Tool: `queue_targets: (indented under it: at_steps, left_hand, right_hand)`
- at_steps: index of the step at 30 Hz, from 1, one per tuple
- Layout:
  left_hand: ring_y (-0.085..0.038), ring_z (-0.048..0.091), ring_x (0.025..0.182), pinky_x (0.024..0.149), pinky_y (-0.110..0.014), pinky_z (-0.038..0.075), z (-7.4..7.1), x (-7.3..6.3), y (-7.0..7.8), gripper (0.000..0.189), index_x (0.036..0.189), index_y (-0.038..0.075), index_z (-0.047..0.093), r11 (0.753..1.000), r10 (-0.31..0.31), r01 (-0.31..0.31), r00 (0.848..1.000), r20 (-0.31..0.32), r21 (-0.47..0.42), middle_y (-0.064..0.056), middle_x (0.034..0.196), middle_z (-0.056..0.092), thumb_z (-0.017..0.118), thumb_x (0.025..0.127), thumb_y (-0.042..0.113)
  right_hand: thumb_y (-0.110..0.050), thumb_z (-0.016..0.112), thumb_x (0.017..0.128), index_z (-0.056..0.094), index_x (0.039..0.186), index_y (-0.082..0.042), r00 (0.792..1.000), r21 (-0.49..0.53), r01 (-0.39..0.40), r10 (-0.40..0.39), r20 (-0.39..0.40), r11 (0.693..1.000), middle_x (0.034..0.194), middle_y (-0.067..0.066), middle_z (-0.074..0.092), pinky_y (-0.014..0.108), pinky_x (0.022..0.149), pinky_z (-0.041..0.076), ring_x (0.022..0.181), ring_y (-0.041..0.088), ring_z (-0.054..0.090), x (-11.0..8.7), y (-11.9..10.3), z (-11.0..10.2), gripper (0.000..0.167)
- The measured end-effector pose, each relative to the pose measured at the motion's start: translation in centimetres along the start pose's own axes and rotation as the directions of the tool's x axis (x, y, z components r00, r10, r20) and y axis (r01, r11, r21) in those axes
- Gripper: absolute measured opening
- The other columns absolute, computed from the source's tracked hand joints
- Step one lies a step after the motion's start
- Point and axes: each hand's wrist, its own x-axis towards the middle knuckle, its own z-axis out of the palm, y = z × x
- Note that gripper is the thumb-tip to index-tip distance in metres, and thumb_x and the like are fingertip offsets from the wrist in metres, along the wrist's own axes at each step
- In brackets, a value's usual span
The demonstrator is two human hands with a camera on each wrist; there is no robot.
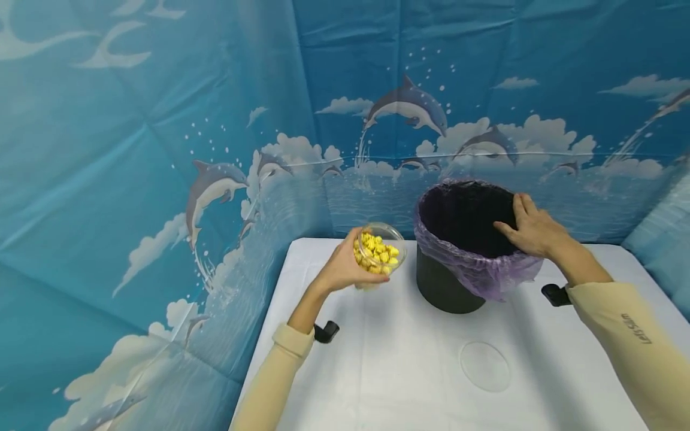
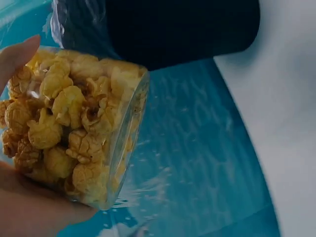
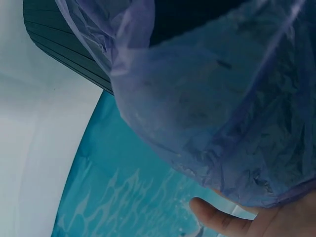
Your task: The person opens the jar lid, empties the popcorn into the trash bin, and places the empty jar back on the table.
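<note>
My left hand grips a clear plastic jar of yellow popcorn left of the bin. The jar is tilted, and its round end faces the head camera. Close up in the left wrist view, popcorn packs the jar between thumb and fingers. A dark trash bin stands upright with a purple bag folded over its rim. My right hand rests at the bin's right rim, fingers extended and thumb apart. In the right wrist view the bag partly hides its fingers.
A clear round lid lies flat on the white table in front of the bin. Behind and to the left hangs a blue dolphin-print curtain, close to the bin's back. The bin's inside is dark.
</note>
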Motion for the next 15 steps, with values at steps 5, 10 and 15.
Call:
queue_targets:
  at_steps: [5, 10, 15]
  left_hand:
    - [-0.034, 0.045, 0.146, 0.119, -0.06, 0.039, -2.0, 6.5, 5.1, 0.112, 0.159, 0.017, 0.028, 0.959, 0.115, -0.105, 0.993, -0.023, 0.262, -0.011, 0.159, 0.042, 0.095, 0.07, 0.035]
    - [-0.029, 0.037, 0.151, 0.126, -0.059, 0.023, -1.7, 10.6, 8.9, 0.116, 0.162, 0.019, 0.026, 0.77, 0.211, -0.181, 0.977, 0.022, 0.612, -0.006, 0.163, 0.039, 0.094, 0.071, 0.042]
    - [-0.027, 0.038, 0.15, 0.127, -0.06, 0.021, -0.4, 13.0, 11.3, 0.113, 0.162, 0.024, 0.028, 0.484, 0.27, -0.234, 0.956, 0.111, 0.843, -0.005, 0.161, 0.041, 0.092, 0.073, 0.049]
  right_hand:
    - [-0.056, 0.026, 0.11, -0.013, 0.156, 0.015, 1.0, -0.008, -0.004, 0.004, 0.003, 1.0, 0.162, 0.042, -0.014, 0.079, 0.116, 0.015, 0.141, 0.074, 0.007, 0.2, -0.1, 0.1, 0.093]
    - [-0.055, 0.029, 0.11, -0.013, 0.156, 0.015, 1.0, -0.003, -0.011, 0.011, -0.007, 1.0, 0.163, 0.041, -0.013, 0.08, 0.115, 0.017, 0.14, 0.074, 0.007, 0.1, 0.0, 0.2, 0.094]
    - [-0.054, 0.031, 0.11, -0.014, 0.156, 0.015, 1.0, 0.011, -0.013, 0.013, -0.018, 1.0, 0.163, 0.042, -0.011, 0.08, 0.115, 0.017, 0.14, 0.074, 0.008, -0.1, 0.1, 0.3, 0.094]
